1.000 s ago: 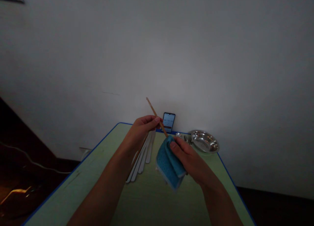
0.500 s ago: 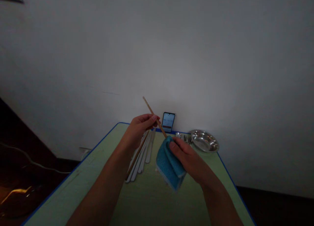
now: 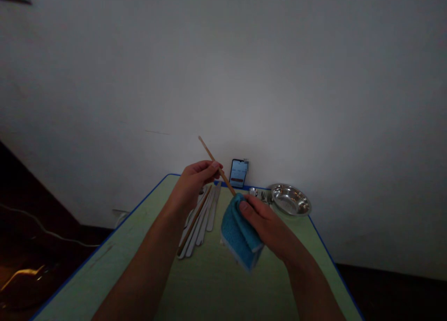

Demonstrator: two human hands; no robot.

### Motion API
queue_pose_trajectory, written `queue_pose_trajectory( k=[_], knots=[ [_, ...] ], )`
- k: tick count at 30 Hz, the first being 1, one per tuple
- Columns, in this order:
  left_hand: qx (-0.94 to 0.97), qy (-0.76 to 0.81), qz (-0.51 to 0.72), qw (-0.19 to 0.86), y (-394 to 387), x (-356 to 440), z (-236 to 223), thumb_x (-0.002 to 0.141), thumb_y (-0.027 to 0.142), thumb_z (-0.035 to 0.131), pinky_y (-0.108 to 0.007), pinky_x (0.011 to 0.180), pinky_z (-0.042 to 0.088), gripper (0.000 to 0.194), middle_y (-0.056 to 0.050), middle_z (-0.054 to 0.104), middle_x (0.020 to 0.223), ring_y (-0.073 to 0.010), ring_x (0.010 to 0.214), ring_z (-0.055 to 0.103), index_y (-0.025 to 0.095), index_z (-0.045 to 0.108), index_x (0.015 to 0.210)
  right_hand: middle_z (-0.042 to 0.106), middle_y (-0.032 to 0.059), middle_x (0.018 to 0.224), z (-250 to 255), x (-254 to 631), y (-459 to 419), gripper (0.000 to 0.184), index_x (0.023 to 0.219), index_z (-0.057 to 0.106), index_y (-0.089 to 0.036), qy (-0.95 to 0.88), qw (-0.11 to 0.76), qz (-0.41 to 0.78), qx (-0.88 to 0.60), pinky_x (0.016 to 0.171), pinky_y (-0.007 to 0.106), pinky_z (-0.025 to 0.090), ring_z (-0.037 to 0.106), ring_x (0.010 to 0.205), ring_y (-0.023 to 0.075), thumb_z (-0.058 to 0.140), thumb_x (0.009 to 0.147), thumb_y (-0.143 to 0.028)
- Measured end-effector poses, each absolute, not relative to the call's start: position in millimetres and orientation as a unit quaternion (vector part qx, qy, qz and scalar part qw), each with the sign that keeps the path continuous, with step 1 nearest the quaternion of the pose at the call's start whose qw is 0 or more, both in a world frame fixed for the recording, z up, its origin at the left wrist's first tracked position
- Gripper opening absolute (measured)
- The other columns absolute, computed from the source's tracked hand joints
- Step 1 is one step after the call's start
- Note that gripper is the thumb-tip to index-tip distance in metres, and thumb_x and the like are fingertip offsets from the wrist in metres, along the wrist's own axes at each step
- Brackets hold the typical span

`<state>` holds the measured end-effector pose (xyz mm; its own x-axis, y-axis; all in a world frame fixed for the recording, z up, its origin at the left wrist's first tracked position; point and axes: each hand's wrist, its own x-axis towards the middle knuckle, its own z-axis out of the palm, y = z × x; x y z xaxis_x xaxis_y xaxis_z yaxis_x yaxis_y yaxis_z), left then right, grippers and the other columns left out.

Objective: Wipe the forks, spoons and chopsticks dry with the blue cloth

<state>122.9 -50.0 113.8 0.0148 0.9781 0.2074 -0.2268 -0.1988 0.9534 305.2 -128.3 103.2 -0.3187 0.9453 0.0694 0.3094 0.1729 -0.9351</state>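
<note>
My left hand point(image 3: 195, 177) pinches a thin wooden chopstick point(image 3: 206, 149) near its middle. The chopstick slants, its upper tip pointing up and left in front of the wall. Its lower end goes into a folded blue cloth point(image 3: 235, 232), which hides that end. Thumb and fingers of my right hand point(image 3: 261, 218) grip the cloth around it. On the table below my left hand lie several metal utensils point(image 3: 211, 214), handles towards me, with another brown stick point(image 3: 192, 225) across them. My left hand and forearm partly cover this pile.
A phone point(image 3: 238, 173) with a lit screen leans on the wall behind my hands. A shiny metal bowl point(image 3: 296, 205) sits at the far right corner, beside several forks point(image 3: 265, 197). The green table point(image 3: 209, 288) has a blue edge and meets the wall.
My left hand has slid a little to the left with the chopstick, whose upper tip swings left. More of the utensil pile shows. My right hand and the cloth have barely moved.
</note>
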Motion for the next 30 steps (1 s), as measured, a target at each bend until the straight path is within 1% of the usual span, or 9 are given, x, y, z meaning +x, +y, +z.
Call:
queue_pose_trajectory(
  k=[8, 15, 21, 27, 30],
  knots=[
    [0.491, 0.380, 0.608, 0.495, -50.6, 122.7, 114.6, 0.065, 0.037, 0.073, -0.022, 0.062, 0.039, 0.021, -0.001, 0.063, 0.063, -0.0097, 0.060, 0.053, 0.016, 0.070, 0.067, 0.055, 0.0004, 0.085, 104.1, 304.2, -128.3, 0.033, 0.094, 0.052, -0.021, -0.687, 0.349, 0.432, -0.470, 0.068, 0.029, 0.041, 0.051, 0.077, 0.0139, 0.037, 0.089, -0.050],
    [0.478, 0.384, 0.623, 0.486, -48.4, 123.3, 115.4, 0.061, 0.038, 0.075, -0.024, 0.063, 0.041, 0.024, -0.001, 0.063, 0.062, -0.0108, 0.059, 0.053, 0.015, 0.067, 0.062, 0.054, -0.0001, 0.084, 104.3, 304.3, -128.7, 0.033, 0.094, 0.052, -0.021, -0.695, 0.342, 0.426, -0.468, 0.067, 0.028, 0.041, 0.050, 0.076, 0.0132, 0.036, 0.089, -0.050],
    [0.475, 0.393, 0.623, 0.480, -49.1, 122.5, 117.5, 0.061, 0.039, 0.074, -0.023, 0.060, 0.038, 0.027, 0.000, 0.060, 0.059, -0.0101, 0.057, 0.051, 0.015, 0.064, 0.058, 0.054, -0.0003, 0.083, 106.4, 305.7, -129.4, 0.033, 0.094, 0.052, -0.021, -0.701, 0.338, 0.419, -0.468, 0.065, 0.027, 0.041, 0.050, 0.074, 0.0126, 0.036, 0.090, -0.050],
    [0.479, 0.409, 0.613, 0.476, -48.6, 121.5, 118.3, 0.062, 0.040, 0.072, -0.024, 0.060, 0.037, 0.028, 0.000, 0.058, 0.058, -0.0103, 0.057, 0.050, 0.015, 0.060, 0.057, 0.055, -0.0003, 0.084, 106.6, 305.4, -129.6, 0.032, 0.095, 0.053, -0.021, -0.704, 0.336, 0.420, -0.463, 0.067, 0.027, 0.040, 0.051, 0.076, 0.0123, 0.036, 0.090, -0.049],
    [0.480, 0.418, 0.614, 0.467, -48.1, 120.6, 118.4, 0.062, 0.041, 0.072, -0.025, 0.059, 0.037, 0.029, 0.000, 0.057, 0.057, -0.0108, 0.056, 0.049, 0.015, 0.059, 0.057, 0.054, -0.0008, 0.081, 105.3, 305.1, -129.3, 0.033, 0.094, 0.052, -0.021, -0.705, 0.331, 0.421, -0.464, 0.065, 0.027, 0.039, 0.049, 0.072, 0.0119, 0.036, 0.090, -0.050]
  ],
)
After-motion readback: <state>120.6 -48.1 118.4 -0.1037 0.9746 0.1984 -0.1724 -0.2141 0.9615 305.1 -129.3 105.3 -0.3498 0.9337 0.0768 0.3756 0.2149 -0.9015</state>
